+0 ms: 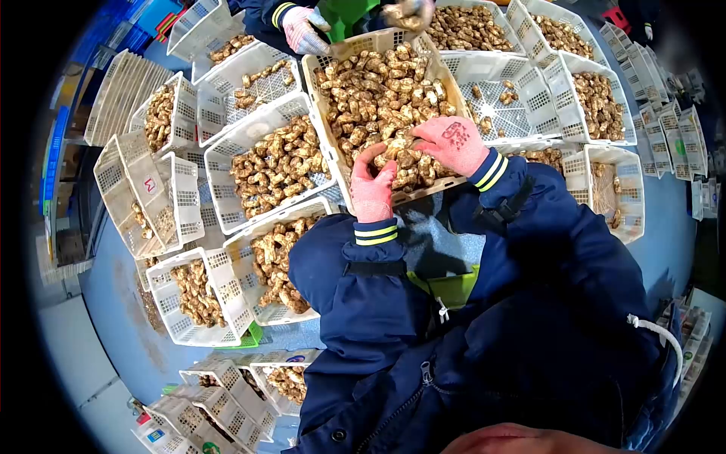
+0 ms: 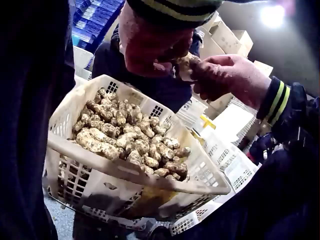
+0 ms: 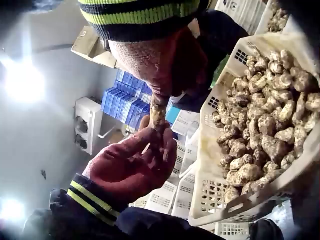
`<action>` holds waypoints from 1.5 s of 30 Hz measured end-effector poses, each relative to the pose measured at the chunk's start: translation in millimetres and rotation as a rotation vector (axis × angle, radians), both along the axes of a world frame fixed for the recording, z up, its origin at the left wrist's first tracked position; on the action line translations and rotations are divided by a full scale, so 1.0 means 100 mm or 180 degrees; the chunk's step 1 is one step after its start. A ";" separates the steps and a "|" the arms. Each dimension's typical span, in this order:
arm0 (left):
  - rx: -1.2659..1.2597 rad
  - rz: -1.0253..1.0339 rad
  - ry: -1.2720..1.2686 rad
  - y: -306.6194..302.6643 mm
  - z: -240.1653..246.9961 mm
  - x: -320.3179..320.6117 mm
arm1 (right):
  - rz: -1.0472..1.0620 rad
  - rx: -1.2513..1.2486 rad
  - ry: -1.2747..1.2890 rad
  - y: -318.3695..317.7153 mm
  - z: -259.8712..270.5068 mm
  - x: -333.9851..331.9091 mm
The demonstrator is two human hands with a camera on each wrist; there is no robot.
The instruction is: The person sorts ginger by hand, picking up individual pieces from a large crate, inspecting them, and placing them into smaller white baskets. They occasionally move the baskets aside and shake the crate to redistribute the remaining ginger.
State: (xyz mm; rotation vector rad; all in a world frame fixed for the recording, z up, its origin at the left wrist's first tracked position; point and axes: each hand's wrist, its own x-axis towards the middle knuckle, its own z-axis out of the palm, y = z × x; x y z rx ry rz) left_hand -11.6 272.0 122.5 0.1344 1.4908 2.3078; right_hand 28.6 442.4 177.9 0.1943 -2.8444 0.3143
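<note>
Both hands wear pinkish gloves and meet over a white plastic crate (image 1: 448, 69) heaped with brown-and-white mushrooms (image 1: 382, 94). Between them is one stubby mushroom (image 3: 157, 114), above the heap. My left hand (image 1: 372, 185) pinches one end of it between thumb and fingers. At the other end, the fingers of my right hand (image 1: 454, 144) hold it too. In the left wrist view the right hand (image 2: 232, 75) reaches in from the right, and the mushroom (image 2: 186, 67) is partly covered by fingers.
Across the crate, another person's gloved hand (image 1: 306, 29) is at its far rim; their other hand (image 1: 412, 13) holds a mushroom. Crates of mushrooms flank both sides, including a left crate (image 1: 219, 163) and a sparsely filled right crate (image 1: 522, 72). Stacked crates (image 1: 125, 98) stand far left.
</note>
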 end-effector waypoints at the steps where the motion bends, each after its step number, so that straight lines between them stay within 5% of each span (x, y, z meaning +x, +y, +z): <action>1: 0.0006 -0.0025 -0.0054 0.00 0.00 0.00 | -0.0002 -0.0003 -0.0001 0.00 0.00 0.00; 15: -0.0168 0.0001 -0.0057 0.00 0.03 0.00 | -0.0206 0.0124 -0.0255 -0.01 0.03 -0.01; 21: -0.0030 0.0136 -0.0109 0.01 0.10 0.02 | 0.0060 -0.0072 0.0381 0.02 -0.07 -0.01; 27: 0.0275 -0.0018 -0.0200 0.00 0.04 -0.02 | 0.0378 -0.0417 0.0029 0.05 0.10 0.01; 30: 0.0249 -0.0153 -0.0251 -0.01 -0.03 -0.03 | 0.0347 -0.1593 -0.0590 0.10 0.11 0.05; 34: 0.0510 -0.0384 -0.0716 -0.01 0.06 -0.01 | 0.0281 -0.2060 -0.0727 0.14 0.05 0.02; 37: 0.0836 -0.0505 -0.1263 -0.03 0.06 0.00 | -0.0166 -0.4144 -0.1181 0.16 -0.01 -0.01; 38: 0.0935 -0.0596 -0.1283 -0.03 0.03 -0.01 | -0.0410 -0.4183 -0.1170 0.18 -0.01 -0.02; 41: 0.0761 -0.0664 -0.1699 -0.04 0.00 -0.03 | -0.0261 -0.3112 -0.0319 0.06 0.13 -0.05; 43: 0.0669 -0.0583 -0.1618 -0.02 0.03 -0.02 | -0.0449 -0.3030 -0.0795 -0.03 0.24 -0.05; 45: 0.0057 -0.0312 -0.1707 -0.01 0.08 -0.03 | 0.0607 -0.0590 0.0232 -0.08 0.23 -0.05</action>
